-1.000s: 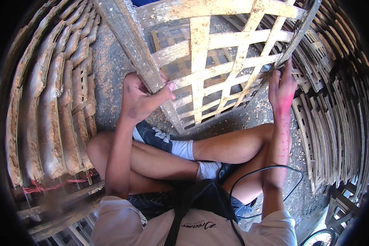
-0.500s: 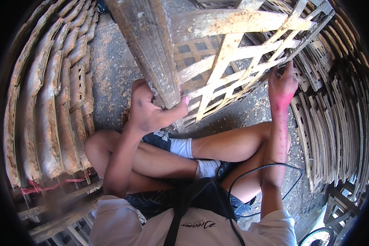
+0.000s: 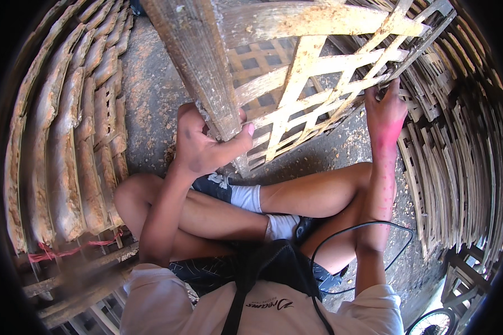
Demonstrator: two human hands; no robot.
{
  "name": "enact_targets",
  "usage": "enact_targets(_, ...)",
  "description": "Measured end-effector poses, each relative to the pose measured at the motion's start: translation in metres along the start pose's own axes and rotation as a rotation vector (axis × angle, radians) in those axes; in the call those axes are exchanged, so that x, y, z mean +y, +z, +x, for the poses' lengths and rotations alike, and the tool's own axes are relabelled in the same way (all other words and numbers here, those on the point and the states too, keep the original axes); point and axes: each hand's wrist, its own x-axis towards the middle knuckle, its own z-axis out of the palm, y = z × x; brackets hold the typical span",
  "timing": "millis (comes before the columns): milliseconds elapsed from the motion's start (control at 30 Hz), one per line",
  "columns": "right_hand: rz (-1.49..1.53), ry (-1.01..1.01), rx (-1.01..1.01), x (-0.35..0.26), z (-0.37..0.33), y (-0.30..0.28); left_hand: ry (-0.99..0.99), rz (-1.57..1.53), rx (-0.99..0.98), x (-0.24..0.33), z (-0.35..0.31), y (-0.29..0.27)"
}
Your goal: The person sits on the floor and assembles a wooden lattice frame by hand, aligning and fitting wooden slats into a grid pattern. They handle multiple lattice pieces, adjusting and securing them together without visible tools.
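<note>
A woven lattice panel point(image 3: 296, 72) of pale, flat strips, framed by weathered wooden bars, stands tilted up in front of me. Its thick left bar point(image 3: 198, 67) rises toward the top of the view. Around the lower end of that bar my left hand point(image 3: 204, 142) is closed, thumb across the near side. Over at the panel's right edge, my right hand point(image 3: 385, 111) has its fingers bent around the thin dark side bar point(image 3: 413, 50). Parts of the right fingers are hidden behind the frame.
Layered stacks of curved, crusted panels point(image 3: 67, 145) rise at the left, tied low down with pink cord point(image 3: 56, 254). More stacked slatted panels point(image 3: 447, 162) stand close on the right. My crossed legs point(image 3: 313, 192) lie below the panel. A black cable point(image 3: 411, 234) loops beside my right forearm.
The panel has shifted slightly to the left and tilted a little, with both hands keeping their grip. My left hand moved slightly left with the bar.
</note>
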Motion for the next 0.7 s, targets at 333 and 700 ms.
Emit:
enact_targets(333,-0.076,-0.047,0.211,0.001,-0.007,-0.004,0.001,0.004,-0.007,-0.002,0.001,-0.001)
enact_targets(700,-0.005,-0.176,0.324,0.018,-0.006,0.011,-0.006,-0.037,0.017,0.003,-0.001,0.003)
